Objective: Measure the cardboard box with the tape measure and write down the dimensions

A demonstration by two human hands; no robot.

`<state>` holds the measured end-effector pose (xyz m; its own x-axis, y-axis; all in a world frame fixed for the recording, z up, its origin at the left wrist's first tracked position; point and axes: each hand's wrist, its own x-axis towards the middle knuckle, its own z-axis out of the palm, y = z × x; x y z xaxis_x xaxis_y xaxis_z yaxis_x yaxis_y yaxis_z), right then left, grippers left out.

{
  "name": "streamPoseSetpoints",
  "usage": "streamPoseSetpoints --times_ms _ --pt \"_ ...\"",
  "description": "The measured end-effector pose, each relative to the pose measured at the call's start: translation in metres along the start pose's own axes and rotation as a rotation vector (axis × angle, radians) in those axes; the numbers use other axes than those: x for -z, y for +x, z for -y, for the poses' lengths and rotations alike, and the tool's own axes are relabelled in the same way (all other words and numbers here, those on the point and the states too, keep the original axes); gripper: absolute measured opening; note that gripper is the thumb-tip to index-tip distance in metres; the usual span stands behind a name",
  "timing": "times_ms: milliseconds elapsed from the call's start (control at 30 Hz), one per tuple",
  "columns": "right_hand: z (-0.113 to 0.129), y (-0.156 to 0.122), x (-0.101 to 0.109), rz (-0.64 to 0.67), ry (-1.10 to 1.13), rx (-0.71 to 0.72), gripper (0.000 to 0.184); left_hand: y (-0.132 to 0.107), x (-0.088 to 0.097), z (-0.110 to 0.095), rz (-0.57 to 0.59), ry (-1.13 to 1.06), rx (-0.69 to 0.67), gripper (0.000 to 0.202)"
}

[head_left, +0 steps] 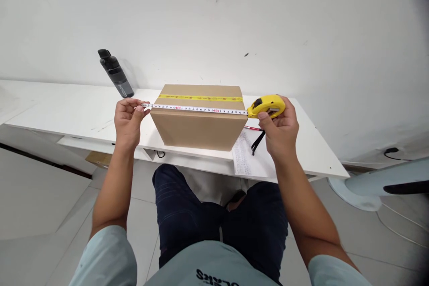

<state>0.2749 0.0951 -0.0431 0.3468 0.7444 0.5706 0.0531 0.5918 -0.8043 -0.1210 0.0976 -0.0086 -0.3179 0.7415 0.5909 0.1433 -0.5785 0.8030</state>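
Note:
A brown cardboard box (201, 129) with yellow printed tape along its top stands on the white desk (311, 147). My left hand (129, 118) pinches the metal end of the tape blade just past the box's left edge. Around the yellow case of the tape measure (267, 106), my right hand (283, 127) is closed at the box's right edge. The white blade runs straight between both hands, along the front top edge of the box. A black wrist strap hangs down from the case.
Behind the box to the left stands a dark water bottle (116, 73) near the wall. A sheet with handwriting (243, 156) and a red pen (254, 128) lie right of the box. An open shelf runs below the desktop. A pale blue stand (355, 190) is on the floor at right.

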Motion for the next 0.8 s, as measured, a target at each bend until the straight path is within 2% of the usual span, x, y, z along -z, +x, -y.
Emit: streamPoseSetpoints --times_ms 100,300,433,600,800 --pt "-0.001 0.0 -0.001 -0.001 0.001 -0.003 0.07 0.0 -0.005 0.0 0.005 0.042 -0.025 0.048" --pt "0.001 0.001 0.0 -0.001 0.017 -0.012 0.069 0.0 -0.008 0.004 0.116 -0.011 -0.006 0.052" --pt "0.002 0.001 -0.001 0.005 0.003 -0.002 0.07 -0.003 -0.008 0.005 0.108 -0.024 0.037 0.047" --pt "0.003 0.0 0.0 0.022 -0.005 -0.005 0.069 0.001 -0.003 0.006 0.066 0.074 -0.07 0.033" --pt "0.005 0.0 0.0 0.033 -0.02 -0.011 0.071 0.002 0.007 0.014 0.096 0.104 0.112 0.029"
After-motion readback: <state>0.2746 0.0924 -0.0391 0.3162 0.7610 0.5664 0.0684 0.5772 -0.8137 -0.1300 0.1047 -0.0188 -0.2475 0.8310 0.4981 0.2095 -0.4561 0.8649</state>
